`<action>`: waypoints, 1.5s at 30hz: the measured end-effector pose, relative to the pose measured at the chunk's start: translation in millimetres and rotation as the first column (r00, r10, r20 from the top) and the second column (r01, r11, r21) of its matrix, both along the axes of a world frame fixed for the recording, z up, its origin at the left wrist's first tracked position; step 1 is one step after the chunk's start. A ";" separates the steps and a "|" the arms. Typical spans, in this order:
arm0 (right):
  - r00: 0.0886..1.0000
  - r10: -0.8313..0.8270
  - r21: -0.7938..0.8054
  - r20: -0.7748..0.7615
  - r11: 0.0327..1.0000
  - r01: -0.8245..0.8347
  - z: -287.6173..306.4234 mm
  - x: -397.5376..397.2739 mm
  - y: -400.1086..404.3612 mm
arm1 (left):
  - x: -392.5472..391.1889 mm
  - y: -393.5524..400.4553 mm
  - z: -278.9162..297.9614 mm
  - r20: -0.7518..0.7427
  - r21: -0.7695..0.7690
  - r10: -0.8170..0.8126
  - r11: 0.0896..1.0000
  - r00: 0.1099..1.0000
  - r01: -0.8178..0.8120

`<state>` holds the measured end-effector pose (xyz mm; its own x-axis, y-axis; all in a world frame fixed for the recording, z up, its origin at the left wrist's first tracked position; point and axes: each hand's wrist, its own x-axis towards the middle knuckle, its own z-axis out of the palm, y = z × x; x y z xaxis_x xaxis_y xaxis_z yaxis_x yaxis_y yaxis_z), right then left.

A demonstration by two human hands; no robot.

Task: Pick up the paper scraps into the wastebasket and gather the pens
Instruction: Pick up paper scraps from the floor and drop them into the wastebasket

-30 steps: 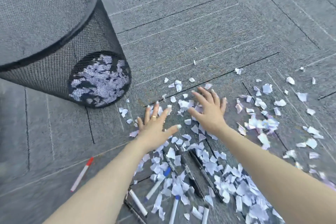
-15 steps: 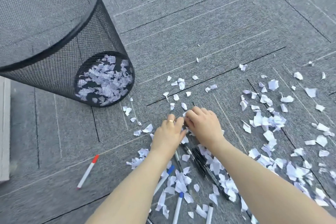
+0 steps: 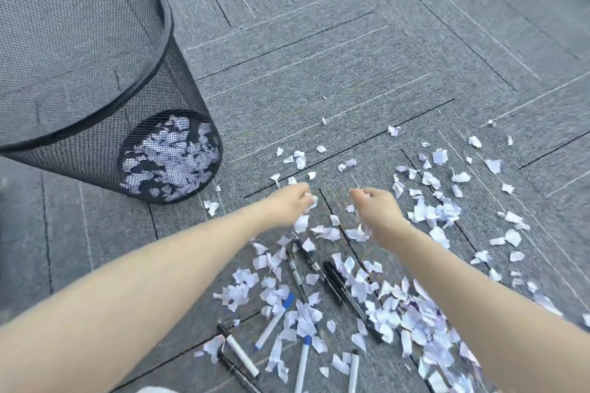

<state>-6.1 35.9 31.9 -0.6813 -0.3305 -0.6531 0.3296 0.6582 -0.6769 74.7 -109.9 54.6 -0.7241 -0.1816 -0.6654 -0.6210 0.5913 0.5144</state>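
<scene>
White paper scraps (image 3: 424,210) lie scattered over the grey carpet, thickest at the lower right. My left hand (image 3: 289,201) is closed around a bunch of scraps, some poking out by the fingers. Slightly apart to its right, my right hand (image 3: 375,204) is closed on scraps too, with pieces hanging below it. Both hands are lifted a little above the floor. The black mesh wastebasket (image 3: 159,51) stands at the upper left with scraps showing through its bottom. Several pens lie under my arms: black pens (image 3: 332,277), blue-capped white pens (image 3: 274,321) and a white marker (image 3: 239,351).
Grey carpet tiles (image 3: 319,57) with dark seams stretch bare beyond the scraps. A few small scraps (image 3: 210,206) lie next to the wastebasket's base. A pale object shows at the bottom edge (image 3: 153,390).
My hands went from spread flat, to cupped together on the floor, to two closed fists lifted apart with scraps in them. The view shifted; the red-capped pen is out of sight.
</scene>
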 end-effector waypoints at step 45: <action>0.995 0.082 -0.516 0.049 0.856 -0.045 208.9 75.4 -284.7 | 90.5 -237.4 163.9 -0.432 0.341 0.783 0.601 0.447 -0.723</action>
